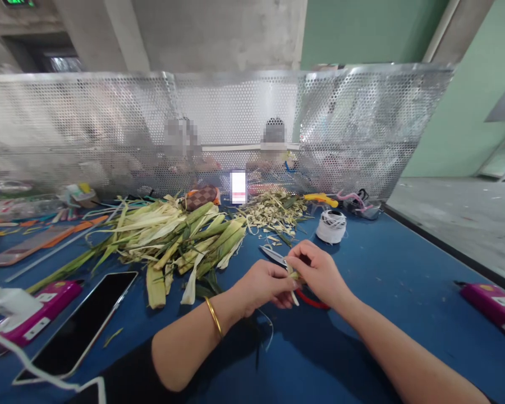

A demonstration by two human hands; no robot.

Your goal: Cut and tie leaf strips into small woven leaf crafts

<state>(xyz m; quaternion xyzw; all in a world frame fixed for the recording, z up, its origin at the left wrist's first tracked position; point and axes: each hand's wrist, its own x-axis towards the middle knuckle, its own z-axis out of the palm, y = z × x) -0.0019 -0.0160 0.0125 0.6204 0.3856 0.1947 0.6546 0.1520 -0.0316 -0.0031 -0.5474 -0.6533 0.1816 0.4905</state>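
Observation:
My left hand (263,287) and my right hand (317,272) meet above the blue table, fingers pinched together. Both are closed on a small pale strip of corn husk (295,298), partly covered by my fingers. Scissors (272,256) with red handles lie on the table just behind and beneath my hands, blades pointing away to the left. A thin loose thread (271,331) hangs or lies below my left hand. Behind my right hand stands a spool of white thread (331,228). To the left of my hands spreads a big heap of green and cream corn husks (168,235).
Small husk trimmings (278,210) are piled at the back. A phone (84,320) and a magenta power strip (46,308) lie at left; another magenta strip (494,306) is at right. A yellow-handled tool (321,199) rests before the perforated metal screen (235,106); blurred people sit behind it.

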